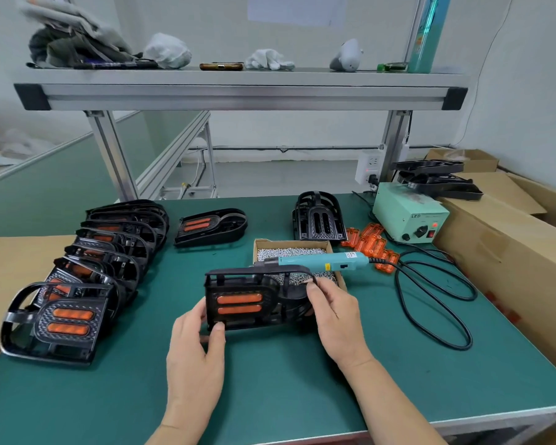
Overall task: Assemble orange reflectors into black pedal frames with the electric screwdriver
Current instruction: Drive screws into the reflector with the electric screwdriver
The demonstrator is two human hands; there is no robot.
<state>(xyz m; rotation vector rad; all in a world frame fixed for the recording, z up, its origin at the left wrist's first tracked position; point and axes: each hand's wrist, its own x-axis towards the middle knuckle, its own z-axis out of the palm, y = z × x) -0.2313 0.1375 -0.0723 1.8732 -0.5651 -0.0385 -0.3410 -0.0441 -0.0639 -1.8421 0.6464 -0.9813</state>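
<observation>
A black pedal frame (238, 285) with two orange reflectors (239, 304) fitted in it stands on edge at the middle of the green table (302, 380). My left hand (195, 348) grips its lower left corner, thumb on the front edge. My right hand (333, 311) holds the frame's right loop between fingers and thumb. The teal electric screwdriver (321, 262) lies across a cardboard box of screws (291, 252) just behind the frame. Loose orange reflectors (371, 244) lie to the right of the box.
A row of several assembled frames (87, 274) leans along the left side, and one more (211, 227) lies behind. An empty frame (316, 221) stands at the back. A green power supply (410, 216), its black cable (437, 303) and cardboard boxes (507, 252) fill the right.
</observation>
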